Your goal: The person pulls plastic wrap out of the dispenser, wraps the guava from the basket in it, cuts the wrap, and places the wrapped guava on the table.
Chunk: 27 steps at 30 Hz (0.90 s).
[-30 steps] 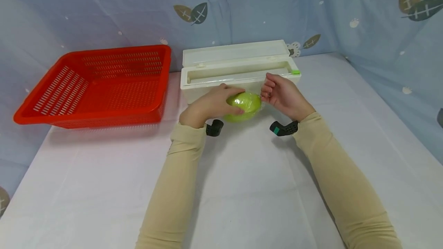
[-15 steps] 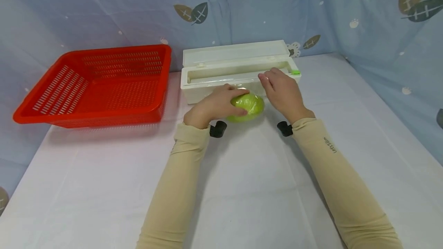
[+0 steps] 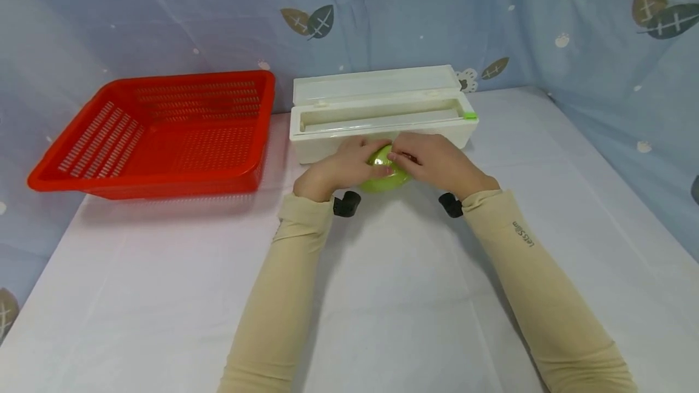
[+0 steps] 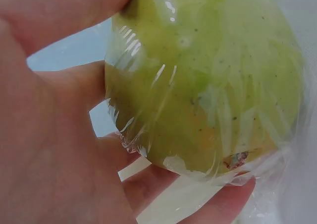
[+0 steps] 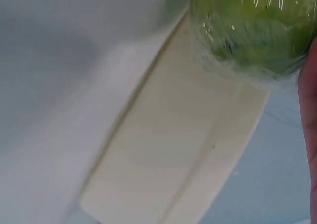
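Note:
In the head view a yellow-green round fruit [image 3: 386,184] sits at the front of a long white wrap dispenser [image 3: 327,149]. Clear cling film [image 4: 270,177] covers the fruit, creased and gathered at its lower end in the left wrist view. From the left, my left hand [image 3: 341,167] grips the fruit, thumb on the near side and fingers on the far side. My right hand [image 3: 441,162] reaches over the fruit's upper right, its curled fingers and thumb holding the film against it. Its fingertips are out of sight in the right wrist view.
The dispenser's lid [image 3: 377,86] stands raised at the back, and a green slider [image 3: 470,116] marks its right end. A red slotted basket [image 3: 147,188] is at the back left of the white-covered table [image 3: 404,296]. A patterned blue cloth [image 3: 393,17] hangs behind.
My right hand rose from the fruit's right side to the dispenser's front edge, then came left and down onto the fruit. My left hand has kept its hold on the fruit.

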Available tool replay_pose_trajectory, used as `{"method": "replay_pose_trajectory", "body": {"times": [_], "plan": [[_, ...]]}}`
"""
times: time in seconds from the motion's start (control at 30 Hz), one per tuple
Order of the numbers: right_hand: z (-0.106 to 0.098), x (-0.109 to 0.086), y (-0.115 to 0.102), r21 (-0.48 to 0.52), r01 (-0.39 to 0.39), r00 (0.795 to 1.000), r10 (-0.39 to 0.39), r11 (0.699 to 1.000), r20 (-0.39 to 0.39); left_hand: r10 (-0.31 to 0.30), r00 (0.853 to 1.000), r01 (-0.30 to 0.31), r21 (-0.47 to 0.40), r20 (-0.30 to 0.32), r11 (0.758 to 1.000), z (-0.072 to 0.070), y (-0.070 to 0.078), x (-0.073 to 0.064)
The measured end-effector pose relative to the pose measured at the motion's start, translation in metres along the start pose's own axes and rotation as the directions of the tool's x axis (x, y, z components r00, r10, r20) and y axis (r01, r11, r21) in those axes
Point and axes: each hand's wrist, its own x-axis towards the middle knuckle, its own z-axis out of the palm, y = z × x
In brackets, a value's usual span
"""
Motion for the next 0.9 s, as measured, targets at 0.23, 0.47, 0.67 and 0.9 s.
{"method": "replay_pose_trajectory", "body": {"times": [0.23,0.47,0.67,0.9], "plan": [[-0.004,0.000,-0.010,-0.017,0.020,0.994,-0.018,1.000,0.107,-0.011,1.000,0.012,-0.019,0.009,1.000,0.001,-0.004,-0.001],[-0.010,0.002,-0.015,-0.021,-0.017,0.977,0.021,1.000,0.214,-0.012,1.000,0.012,-0.024,0.019,1.000,0.000,-0.003,-0.001],[-0.019,0.001,-0.016,0.007,-0.153,0.937,0.143,0.988,0.320,-0.025,0.999,0.026,-0.041,0.027,0.999,0.000,-0.001,0.000],[-0.028,0.001,-0.013,0.129,-0.348,0.854,0.257,0.929,0.452,-0.004,1.000,0.005,-0.026,0.011,1.000,-0.001,-0.004,-0.001]]}}
